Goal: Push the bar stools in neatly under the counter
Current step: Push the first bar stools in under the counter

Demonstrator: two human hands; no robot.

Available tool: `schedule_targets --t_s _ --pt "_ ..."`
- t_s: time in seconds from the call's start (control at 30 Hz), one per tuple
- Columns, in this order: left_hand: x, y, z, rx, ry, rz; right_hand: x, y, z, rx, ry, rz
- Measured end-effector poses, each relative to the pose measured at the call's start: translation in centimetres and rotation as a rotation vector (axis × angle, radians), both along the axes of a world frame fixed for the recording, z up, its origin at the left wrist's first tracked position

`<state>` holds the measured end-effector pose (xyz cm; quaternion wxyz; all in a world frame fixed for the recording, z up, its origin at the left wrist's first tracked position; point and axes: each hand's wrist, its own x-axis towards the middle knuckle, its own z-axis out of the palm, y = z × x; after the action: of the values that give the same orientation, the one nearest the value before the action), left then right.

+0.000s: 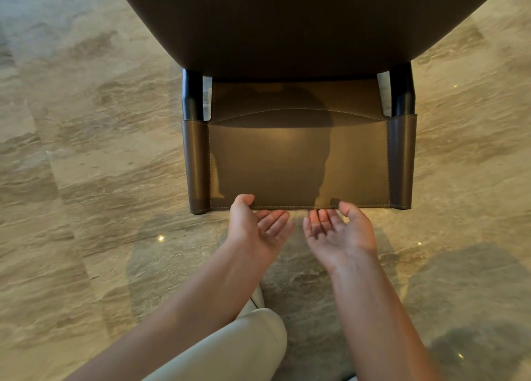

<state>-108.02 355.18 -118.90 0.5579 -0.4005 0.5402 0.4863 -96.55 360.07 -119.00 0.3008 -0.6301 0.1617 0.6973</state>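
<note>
I look straight down on one bar stool with a brown leather backrest [298, 165] and black frame posts [192, 93]. Its seat [296, 99] sits mostly under the dark counter edge [301, 21] that fills the top of the view. My left hand [255, 228] and my right hand [339, 231] are palm-up at the backrest's near top edge, close together. Each thumb lies on the edge, and the fingers are relaxed just on my side of it, not wrapped around it.
Glossy beige marble floor [86, 150] spreads on both sides of the stool. My leg in light trousers [244, 346] is directly below my hands. No other stool shows in this view.
</note>
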Motion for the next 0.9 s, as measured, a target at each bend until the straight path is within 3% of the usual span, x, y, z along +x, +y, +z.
schedule_targets --t_s 0.27,0.67,0.9 --pt "0.5 -0.3 -0.6 0.035 0.024 -0.056 -0.2 0.1 -0.4 0.052 0.047 -0.015" --pt "0.4 -1.2 -1.9 0.098 0.115 -0.063 -0.5 -0.8 -2.9 0.224 -0.192 0.202" --pt "0.0 -1.6 -2.7 0.132 0.149 -0.102 -0.8 -0.6 -3.3 0.209 -0.058 0.173"
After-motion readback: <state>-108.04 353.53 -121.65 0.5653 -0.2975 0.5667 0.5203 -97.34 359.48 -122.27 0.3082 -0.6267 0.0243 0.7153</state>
